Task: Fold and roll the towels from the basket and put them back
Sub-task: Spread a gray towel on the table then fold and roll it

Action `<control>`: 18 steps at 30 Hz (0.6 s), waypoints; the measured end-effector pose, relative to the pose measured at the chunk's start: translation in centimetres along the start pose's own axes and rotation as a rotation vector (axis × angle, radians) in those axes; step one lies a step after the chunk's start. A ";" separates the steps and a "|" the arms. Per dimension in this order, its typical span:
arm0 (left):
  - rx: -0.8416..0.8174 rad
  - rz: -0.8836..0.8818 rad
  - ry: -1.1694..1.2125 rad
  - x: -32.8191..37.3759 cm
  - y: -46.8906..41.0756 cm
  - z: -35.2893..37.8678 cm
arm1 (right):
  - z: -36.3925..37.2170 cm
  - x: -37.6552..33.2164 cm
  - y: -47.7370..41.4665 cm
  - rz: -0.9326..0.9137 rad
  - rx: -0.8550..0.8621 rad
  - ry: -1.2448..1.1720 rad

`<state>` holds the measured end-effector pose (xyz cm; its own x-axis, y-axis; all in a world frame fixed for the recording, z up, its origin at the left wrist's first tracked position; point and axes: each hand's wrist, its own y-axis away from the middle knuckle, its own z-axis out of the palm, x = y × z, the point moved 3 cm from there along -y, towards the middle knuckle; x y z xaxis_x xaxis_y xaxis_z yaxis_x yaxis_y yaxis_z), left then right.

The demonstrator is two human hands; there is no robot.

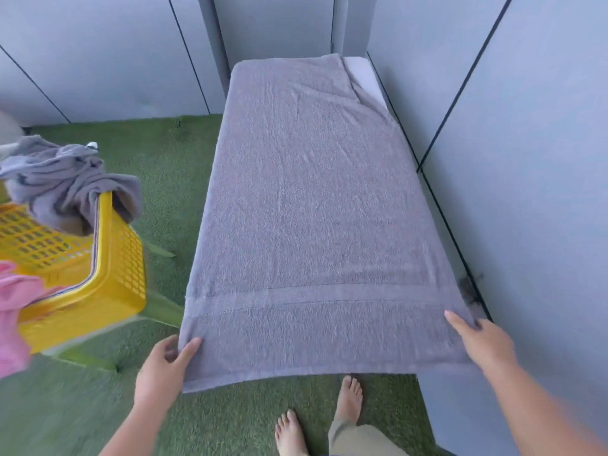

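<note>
Grey terry towel (312, 209) with a woven band near its close end lies spread flat along the narrow white padded bench (363, 75), covering nearly all of it; only the bench's far right corner shows bare. The towel's near end hangs off the end of the bench closest to me.

My left hand (161, 366) grips the towel's near left corner, thumb on top and fingers curled beneath. My right hand (483, 343) rests on the near right corner with its fingers stretched over the cloth. I cannot tell whether it pinches the edge or only presses on it.

To the left of the bench stands the yellow lattice plastic basket (125, 258). A second, crumpled grey towel (62, 179) is draped over its rim, and a pink cloth (13, 307) hangs at its near side. Green artificial turf (164, 179) runs under the bench and basket, and my bare feet stand on it at the bench's near end.

I judge the work to be early. This towel is laid out but shows no fold and no roll, and I see no rolled towel anywhere. It has yet to be folded, rolled and returned, and the other two cloths at the basket are not yet handled.
</note>
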<state>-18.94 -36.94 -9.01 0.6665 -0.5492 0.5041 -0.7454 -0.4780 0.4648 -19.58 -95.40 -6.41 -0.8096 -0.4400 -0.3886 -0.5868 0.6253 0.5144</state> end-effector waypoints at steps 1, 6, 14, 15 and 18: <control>0.000 -0.035 0.044 -0.6 0.2 0.0 | -0.1 0.6 0.2 0.077 -0.034 -0.057; -0.105 -0.241 0.469 -3.6 1.7 0.0 | -1.0 4.1 -0.5 0.282 -0.189 -0.433; -0.077 -0.327 0.812 -4.5 2.9 -1.8 | -4.0 4.7 -2.5 0.221 -0.345 -0.729; -0.023 -0.318 0.707 -4.8 3.1 -1.9 | -4.1 5.6 -2.6 0.223 -0.348 -0.655; 0.085 -0.290 0.543 -5.4 4.1 -1.6 | -4.1 7.8 -2.1 0.238 -0.352 -0.550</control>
<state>-25.60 -34.81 -8.67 0.7374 0.0277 0.6748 -0.5166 -0.6206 0.5899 -24.72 -102.77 -7.36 -0.8453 0.1316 -0.5178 -0.4405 0.3768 0.8149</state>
